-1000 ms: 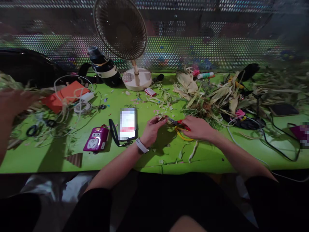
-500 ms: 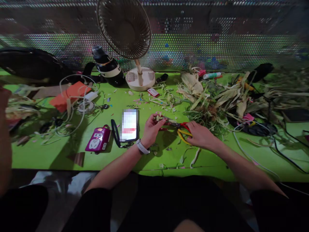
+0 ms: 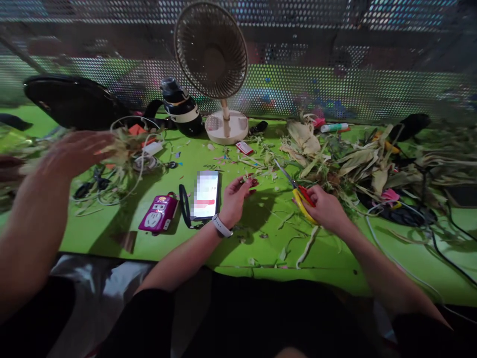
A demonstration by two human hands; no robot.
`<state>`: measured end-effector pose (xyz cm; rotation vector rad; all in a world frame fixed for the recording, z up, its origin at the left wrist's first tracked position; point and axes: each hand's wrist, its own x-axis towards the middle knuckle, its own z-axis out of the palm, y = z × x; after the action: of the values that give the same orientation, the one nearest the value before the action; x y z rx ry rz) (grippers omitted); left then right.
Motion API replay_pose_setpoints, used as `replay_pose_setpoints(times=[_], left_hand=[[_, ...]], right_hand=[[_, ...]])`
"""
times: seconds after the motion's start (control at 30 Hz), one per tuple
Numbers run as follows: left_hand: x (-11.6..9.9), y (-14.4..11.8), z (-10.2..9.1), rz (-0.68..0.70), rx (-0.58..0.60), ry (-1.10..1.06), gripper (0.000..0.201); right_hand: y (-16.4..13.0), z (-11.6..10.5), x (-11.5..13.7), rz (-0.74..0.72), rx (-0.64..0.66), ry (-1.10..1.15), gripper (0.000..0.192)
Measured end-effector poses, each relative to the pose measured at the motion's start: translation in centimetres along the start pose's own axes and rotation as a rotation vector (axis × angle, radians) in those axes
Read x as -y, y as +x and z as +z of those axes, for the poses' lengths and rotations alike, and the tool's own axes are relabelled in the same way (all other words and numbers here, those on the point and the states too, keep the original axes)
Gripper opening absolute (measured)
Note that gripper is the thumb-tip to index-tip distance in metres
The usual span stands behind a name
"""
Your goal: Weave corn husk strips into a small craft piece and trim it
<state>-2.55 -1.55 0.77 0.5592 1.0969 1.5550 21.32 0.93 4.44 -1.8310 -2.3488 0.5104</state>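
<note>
Green table [image 3: 231, 248]: runs the full width; its near edge crosses just in front of the person's forearms, its far edge meets a perforated metal screen [image 3: 335, 84]. Bare green shows between the two hands and along the near edge, strewn only with small clippings.

Husk pile [image 3: 357, 159]: dry corn leaves and stalks heaped over the right half, tangled with black and white cables that trail toward the near right edge.

Desk fan [image 3: 211, 49]: upright on a round base at the far edge, centre.

Black bottle [image 3: 181, 107]: tilted, just left of the fan base.

Co-worker's hand [image 3: 74, 154]: blurred, fingers spread over husks and cables at far left.

Phone [image 3: 206, 194]: flat, just left of the left hand; purple power strip [image 3: 158, 214] beside it.

Right hand [image 3: 328, 209]: clenched around the handles of the scissors [image 3: 298, 191], red and yellow grips, blades pointing up-left and away from the other hand, at the edge of the husk pile.

Left hand [image 3: 234, 196]: fingertips pinched on a small husk piece [image 3: 250, 180], held just above the table; white watch on the wrist.
</note>
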Motion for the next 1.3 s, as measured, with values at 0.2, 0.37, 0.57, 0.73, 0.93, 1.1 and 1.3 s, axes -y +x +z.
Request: replay_pose_setpoints(times=[0.2,0.37,0.57,0.73,0.93,1.1,1.3], left_hand=[[-0.3,0.0,0.1,-0.047,-0.024,-0.099,0.033],[-0.3,0.2,0.1,-0.061,-0.042,-0.163,0.027],[-0.2,0.1,0.0,-0.042,-0.025,-0.157,0.029],[-0.1,0.1,0.0,-0.053,-0.035,-0.154,0.031],[0.0,-0.1,0.1,-0.044,-0.025,-0.108,0.034],[0.1,-0.3,0.2,-0.017,-0.011,-0.096,0.033],[0.2,-0.1,0.1,-0.037,-0.02,-0.132,0.033]], right_hand=[[-0.9,0.1,0.1,-0.222,-0.199,-0.092,0.065],[-1.1,0.8,-0.2,-0.347,-0.28,-0.281,0.059],[-1.0,1.0,-0.2,-0.371,-0.283,-0.371,0.054],[-1.1,1.1,-0.2,-0.363,-0.284,-0.399,0.054],[-1.1,1.4,-0.3,-0.371,-0.282,-0.425,0.051],[-1.0,1.7,-0.5,-0.422,-0.379,-0.424,0.049],[-1.0,1.7,-0.6,-0.47,-0.444,-0.421,0.047]])
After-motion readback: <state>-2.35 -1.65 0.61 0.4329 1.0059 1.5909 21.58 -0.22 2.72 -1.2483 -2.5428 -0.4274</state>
